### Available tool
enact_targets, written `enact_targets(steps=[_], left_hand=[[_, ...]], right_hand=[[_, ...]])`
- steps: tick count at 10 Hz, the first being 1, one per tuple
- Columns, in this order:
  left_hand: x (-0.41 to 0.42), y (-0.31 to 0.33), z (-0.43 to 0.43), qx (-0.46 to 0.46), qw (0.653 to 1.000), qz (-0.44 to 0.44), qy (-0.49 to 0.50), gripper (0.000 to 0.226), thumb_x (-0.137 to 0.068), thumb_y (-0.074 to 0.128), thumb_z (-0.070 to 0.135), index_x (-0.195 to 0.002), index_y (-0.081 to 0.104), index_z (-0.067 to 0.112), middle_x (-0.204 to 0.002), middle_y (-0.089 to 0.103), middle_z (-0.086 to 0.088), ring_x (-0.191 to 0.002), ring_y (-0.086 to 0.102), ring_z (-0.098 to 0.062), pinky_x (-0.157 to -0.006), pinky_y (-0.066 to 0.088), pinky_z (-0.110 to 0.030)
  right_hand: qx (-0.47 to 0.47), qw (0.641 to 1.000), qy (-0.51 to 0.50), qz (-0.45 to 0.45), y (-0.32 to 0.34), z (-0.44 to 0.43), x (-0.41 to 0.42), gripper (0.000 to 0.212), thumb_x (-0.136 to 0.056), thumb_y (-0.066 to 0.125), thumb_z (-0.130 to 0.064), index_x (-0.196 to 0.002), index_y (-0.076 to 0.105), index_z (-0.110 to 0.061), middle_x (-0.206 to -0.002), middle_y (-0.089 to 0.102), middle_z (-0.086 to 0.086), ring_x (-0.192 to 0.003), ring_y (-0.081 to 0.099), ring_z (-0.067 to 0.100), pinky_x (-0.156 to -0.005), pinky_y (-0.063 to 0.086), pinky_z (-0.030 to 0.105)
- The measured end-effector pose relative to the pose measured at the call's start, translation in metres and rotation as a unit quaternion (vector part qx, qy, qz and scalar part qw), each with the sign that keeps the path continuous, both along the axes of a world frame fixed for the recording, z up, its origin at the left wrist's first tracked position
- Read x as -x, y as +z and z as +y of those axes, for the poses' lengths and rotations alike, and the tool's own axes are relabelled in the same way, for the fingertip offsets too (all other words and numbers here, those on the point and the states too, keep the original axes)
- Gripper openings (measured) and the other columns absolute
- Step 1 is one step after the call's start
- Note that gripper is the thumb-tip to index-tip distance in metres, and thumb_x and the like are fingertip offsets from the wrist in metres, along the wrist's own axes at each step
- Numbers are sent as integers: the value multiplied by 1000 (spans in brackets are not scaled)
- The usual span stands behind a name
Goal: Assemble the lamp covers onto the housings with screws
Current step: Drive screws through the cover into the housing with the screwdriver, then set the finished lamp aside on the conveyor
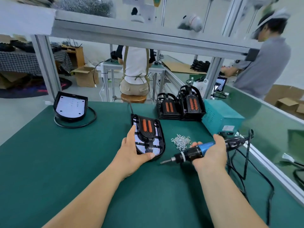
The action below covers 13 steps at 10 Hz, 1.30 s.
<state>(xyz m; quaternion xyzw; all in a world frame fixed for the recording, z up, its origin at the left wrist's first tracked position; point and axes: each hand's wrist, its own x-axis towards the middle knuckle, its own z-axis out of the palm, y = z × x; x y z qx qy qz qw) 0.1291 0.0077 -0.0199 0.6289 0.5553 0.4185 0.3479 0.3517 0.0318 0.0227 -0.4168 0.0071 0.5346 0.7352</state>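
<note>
— Left hand (131, 148): why does it grip the lamp housing (162, 140), cover (147, 129) seated, mid-tabletop (65, 162)?
— To steady it, probably, for driving. Right hand (212, 153) clasps the electric screwdriver (192, 153), bit aimed at the housing; loose screws (181, 141) lie between, within easy reach. Further covers (179, 106) stand stacked behind, ready for later housings.

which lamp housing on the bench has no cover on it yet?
The far-left housing, ringed by a black cable: its white board is bare. The housing under the left hand carries a black cover with orange strips.
</note>
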Motion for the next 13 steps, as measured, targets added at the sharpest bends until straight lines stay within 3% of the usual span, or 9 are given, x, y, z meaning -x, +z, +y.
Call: enact_targets(steps=[2,4,5,6,9,10,11,12,13], left_hand=[[1,-2,1,4,1000,-9,11,111,-79,81,35,-155,1,44,-148,34,6,-115,34,-4,-100,26,-24],[3,3,-4,1,999,-48,21,107,-81,80,28,-155,5,44,-140,35,5,-107,30,2,-100,25,-24],[2,2,-4,10,998,-55,37,93,-90,70,31,-155,5,43,-146,29,0,-112,28,-4,-99,25,-26],[2,1,-2,21,997,-53,59,76,-98,58,34,-154,8,44,-152,25,-4,-110,33,-13,-93,30,-28],[6,0,1,35,990,-120,69,68,-98,57,13,-149,21,41,-147,36,-2,-115,41,-18,-91,36,-30],[8,1,1,55,976,-200,68,76,-96,52,-1,-148,17,42,-139,53,0,-107,55,-19,-85,46,-30],[11,4,0,82,957,-270,70,92,-96,52,-6,-154,1,42,-147,49,2,-129,51,-24,-114,35,-48],[12,5,1,104,933,-338,65,97,-94,54,-9,-157,-6,34,-153,43,3,-135,47,-26,-118,28,-53],[9,10,-4,92,919,-382,48,79,-87,56,-16,-152,29,19,-133,64,-6,-124,59,-29,-105,46,-46]], right_hand=[[103,994,10,-46,-1,-5,-2,33,-88,69,-31,-110,49,-17,-95,56,3,-79,59,27,-80,57,49],[173,976,78,-110,20,-12,4,16,-91,59,-19,-105,50,-18,-98,51,1,-89,51,24,-100,48,50],[182,966,114,-146,25,-16,3,5,-94,50,-9,-93,47,-14,-87,46,4,-77,45,24,-93,46,36],[145,959,149,-193,22,-18,-1,26,-101,39,-6,-76,36,-12,-79,36,5,-64,37,20,-80,39,34],[136,951,133,-243,26,-34,-3,19,-101,38,-4,-89,39,-18,-79,38,0,-63,40,13,-25,32,16],[168,961,50,-213,31,-32,-1,19,-95,52,-8,-110,44,-16,-93,49,1,-74,50,14,-42,44,19],[92,927,-44,-360,24,-40,23,52,-89,53,-7,-138,43,-19,-129,44,5,-80,51,17,-64,41,29],[2,902,43,-430,20,-31,55,41,-92,52,-10,-132,52,-18,-116,56,2,-71,50,11,-65,42,27],[-11,850,192,-491,19,-13,86,16,-98,50,-28,-113,55,-26,-99,52,-4,-76,47,13,-68,38,26]])
